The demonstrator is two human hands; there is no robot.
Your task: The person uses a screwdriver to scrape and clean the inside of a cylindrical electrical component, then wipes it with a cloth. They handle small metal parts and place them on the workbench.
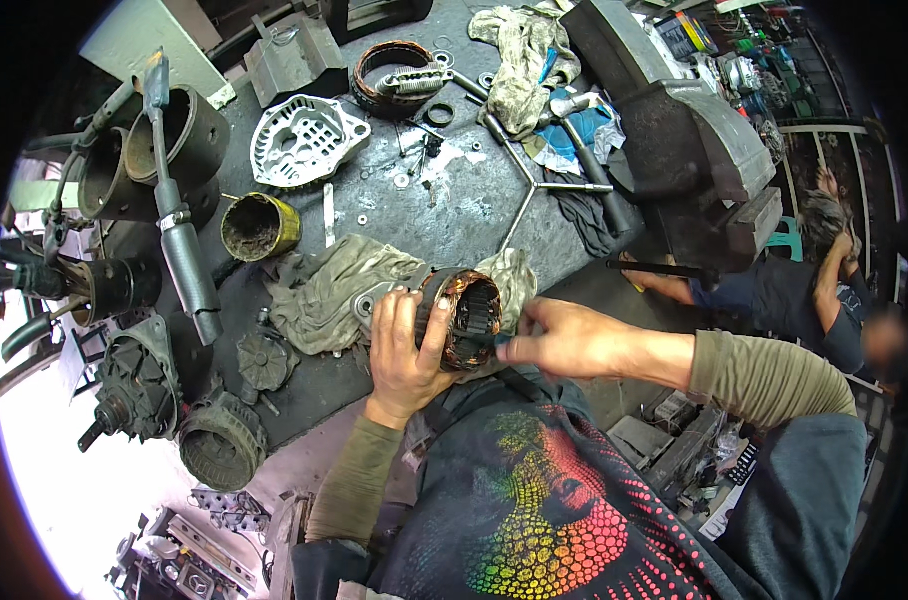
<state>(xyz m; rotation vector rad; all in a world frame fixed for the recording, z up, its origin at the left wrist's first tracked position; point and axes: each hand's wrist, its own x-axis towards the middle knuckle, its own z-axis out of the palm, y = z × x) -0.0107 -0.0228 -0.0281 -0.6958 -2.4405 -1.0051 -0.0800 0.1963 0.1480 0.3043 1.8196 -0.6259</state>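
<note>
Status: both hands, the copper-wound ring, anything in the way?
Left hand holding the copper-wound ring. Right hand at its open end, contact unclear. Dirty rag bunched close by, left of the ring.

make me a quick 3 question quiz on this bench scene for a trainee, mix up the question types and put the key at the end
1. Multiple choice: what is the left hand gripping?
A) a hammer
B) the copper-wound stator
C) the slotted silver housing

2. True or false: in the picture, the yellow can is to the left of the copper-wound stator.

3. Count: how many arms does the socket wrench on the workbench have?

Key: 1) B; 2) true; 3) three
</note>
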